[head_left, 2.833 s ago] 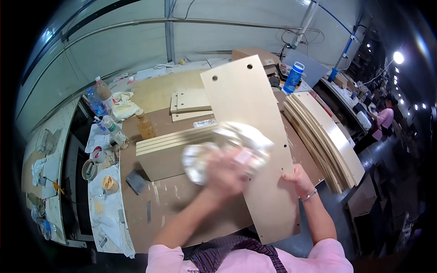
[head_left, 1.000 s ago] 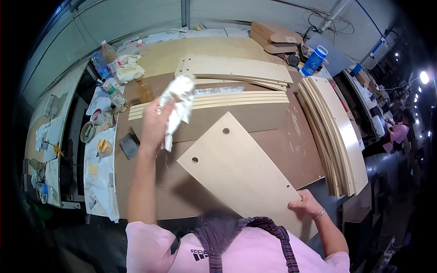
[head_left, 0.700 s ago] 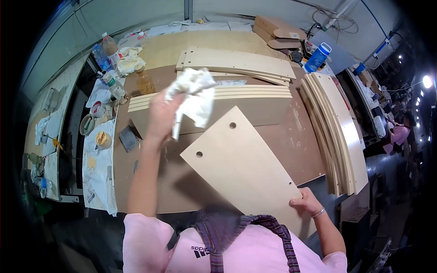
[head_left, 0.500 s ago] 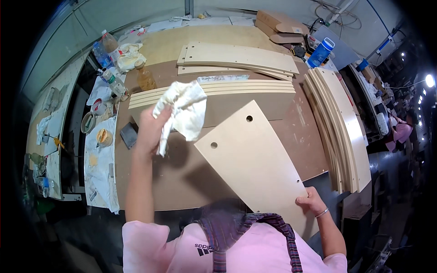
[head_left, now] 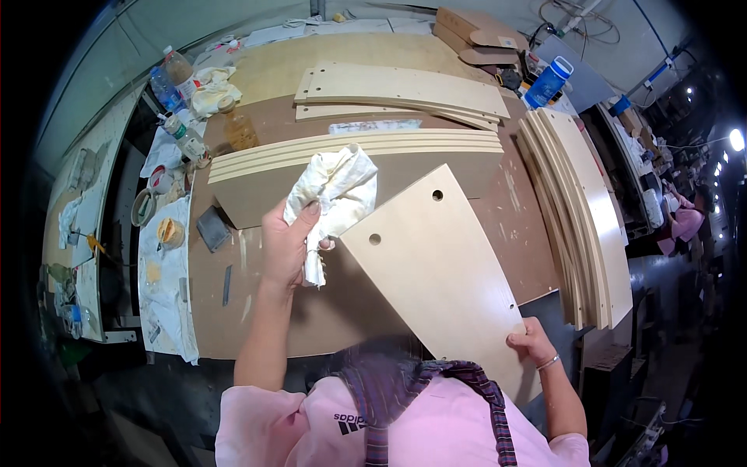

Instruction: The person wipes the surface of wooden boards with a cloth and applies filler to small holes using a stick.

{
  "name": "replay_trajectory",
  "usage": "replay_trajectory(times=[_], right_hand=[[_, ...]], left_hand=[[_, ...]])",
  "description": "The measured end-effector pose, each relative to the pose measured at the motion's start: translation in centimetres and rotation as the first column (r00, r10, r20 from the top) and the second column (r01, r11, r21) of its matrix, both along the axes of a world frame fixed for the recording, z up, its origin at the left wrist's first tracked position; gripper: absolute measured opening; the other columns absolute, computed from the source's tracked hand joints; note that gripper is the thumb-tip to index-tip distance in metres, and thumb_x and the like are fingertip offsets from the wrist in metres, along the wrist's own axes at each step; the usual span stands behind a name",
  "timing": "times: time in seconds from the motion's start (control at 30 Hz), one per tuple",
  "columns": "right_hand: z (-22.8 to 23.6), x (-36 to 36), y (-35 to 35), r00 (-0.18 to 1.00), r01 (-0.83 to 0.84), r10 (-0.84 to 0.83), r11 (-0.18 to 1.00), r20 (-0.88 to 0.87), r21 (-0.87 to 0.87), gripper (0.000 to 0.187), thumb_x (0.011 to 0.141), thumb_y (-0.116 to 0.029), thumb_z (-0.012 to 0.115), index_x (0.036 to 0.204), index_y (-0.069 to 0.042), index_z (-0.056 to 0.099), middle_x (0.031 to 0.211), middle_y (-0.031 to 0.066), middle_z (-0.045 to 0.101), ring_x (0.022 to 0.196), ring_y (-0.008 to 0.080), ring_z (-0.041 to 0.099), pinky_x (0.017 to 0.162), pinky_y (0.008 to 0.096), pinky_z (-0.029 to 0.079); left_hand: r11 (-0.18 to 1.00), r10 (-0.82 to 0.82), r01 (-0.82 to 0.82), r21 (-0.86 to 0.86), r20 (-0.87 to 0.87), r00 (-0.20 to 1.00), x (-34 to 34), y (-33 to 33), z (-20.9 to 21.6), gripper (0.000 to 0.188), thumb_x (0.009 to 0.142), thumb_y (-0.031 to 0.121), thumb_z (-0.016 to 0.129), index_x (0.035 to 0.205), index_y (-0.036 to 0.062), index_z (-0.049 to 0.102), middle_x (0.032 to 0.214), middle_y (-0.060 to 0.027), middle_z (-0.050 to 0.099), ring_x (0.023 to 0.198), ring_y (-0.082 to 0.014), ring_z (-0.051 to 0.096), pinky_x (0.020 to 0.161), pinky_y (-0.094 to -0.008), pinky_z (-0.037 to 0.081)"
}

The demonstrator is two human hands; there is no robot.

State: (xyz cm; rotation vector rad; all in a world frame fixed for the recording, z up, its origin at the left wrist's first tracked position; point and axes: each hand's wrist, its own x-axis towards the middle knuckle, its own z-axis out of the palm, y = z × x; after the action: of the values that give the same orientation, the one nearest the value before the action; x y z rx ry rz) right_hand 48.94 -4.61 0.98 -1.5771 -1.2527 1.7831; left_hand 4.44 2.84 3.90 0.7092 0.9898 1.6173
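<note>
A crumpled white rag (head_left: 336, 187) is pinched in my left hand (head_left: 289, 243), its loose end hanging below the fingers. The rag is close to the upper left edge of a pale wooden panel (head_left: 443, 265); whether they touch I cannot tell. My right hand (head_left: 534, 342) grips that panel by its right edge, thumb on the face. Two round holes show near its far end, and smaller ones lie along the sides. The panel is tilted over the table's front edge, its near end by my body.
Several panels stand on edge in a row (head_left: 354, 149) across the brown table (head_left: 311, 327). More panels (head_left: 405, 89) lie behind, and a tall stack (head_left: 587, 218) is at the right. Bottles (head_left: 237, 124), an open tub (head_left: 170, 232) and a dark grey block (head_left: 212, 229) are at the left.
My left hand has moved right and slightly down with the rag, up to the panel's edge. My right hand and the panel have barely shifted.
</note>
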Motion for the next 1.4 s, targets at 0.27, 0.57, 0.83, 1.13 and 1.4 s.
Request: replay_trajectory(times=[0.27,0.57,0.83,1.13,1.4], right_hand=[[-0.2,0.8,0.7,0.998,0.043,-0.043,0.999,-0.037,-0.010,0.027,0.073,-0.025,0.076,0.070,-0.004,0.059,0.061,-0.0036,0.049,0.054,0.0065,0.042,0.049,0.0227,0.031],[-1.0,1.5,0.9,0.999,0.030,-0.028,0.998,-0.032,0.064,0.036,0.072,-0.030,0.077,0.063,-0.005,0.054,0.056,-0.0021,0.047,0.048,0.0082,0.041,0.044,0.0241,0.029],[-0.8,2.1,0.7,1.000,-0.011,0.011,1.000,0.026,0.022,0.028,0.072,-0.026,0.076,0.073,-0.001,0.062,0.067,-0.0035,0.055,0.061,0.0057,0.048,0.055,0.0225,0.038],[-0.4,1.8,-0.5,0.994,-0.028,0.017,0.994,0.110,0.104,0.033,0.071,-0.031,0.078,0.074,-0.001,0.064,0.069,-0.0032,0.057,0.063,0.0063,0.050,0.057,0.0229,0.040],[1.8,-1.6,0.1,0.981,0.060,-0.096,0.976,0.166,0.209,0.028,0.070,-0.019,0.075,0.085,0.002,0.064,0.075,-0.0015,0.060,0.069,0.0073,0.052,0.065,0.0241,0.044]], left_hand=[[0.997,-0.044,0.043,-0.069,-0.020,0.999,0.9,0.1,-1.9,0.023,0.090,0.011,0.063,0.108,-0.0033,0.060,0.087,-0.0071,0.065,0.062,-0.0084,0.059,0.049,-0.0214,0.052],[0.990,0.004,0.105,0.093,-0.767,0.641,0.8,-0.5,-2.0,0.035,0.086,0.018,0.062,0.116,0.0000,0.064,0.117,-0.0142,0.063,0.113,-0.0244,0.055,0.100,-0.0359,0.039],[0.987,-0.104,0.130,0.095,-0.239,0.965,1.9,-1.6,-0.3,0.030,0.080,-0.004,0.063,0.110,-0.0080,0.062,0.105,-0.0140,0.066,0.095,-0.0186,0.065,0.086,-0.0297,0.051],[0.991,-0.083,0.099,0.089,-0.168,0.982,0.8,-2.7,0.5,0.019,0.080,-0.005,0.064,0.098,-0.0039,0.066,0.093,-0.0078,0.068,0.086,-0.0113,0.064,0.081,-0.0247,0.051],[0.999,0.032,-0.035,-0.012,-0.239,0.970,1.1,-2.2,-0.6,0.003,0.082,-0.002,0.066,0.082,-0.0030,0.063,0.077,-0.0011,0.063,0.070,-0.0047,0.054,0.064,-0.0199,0.044]])
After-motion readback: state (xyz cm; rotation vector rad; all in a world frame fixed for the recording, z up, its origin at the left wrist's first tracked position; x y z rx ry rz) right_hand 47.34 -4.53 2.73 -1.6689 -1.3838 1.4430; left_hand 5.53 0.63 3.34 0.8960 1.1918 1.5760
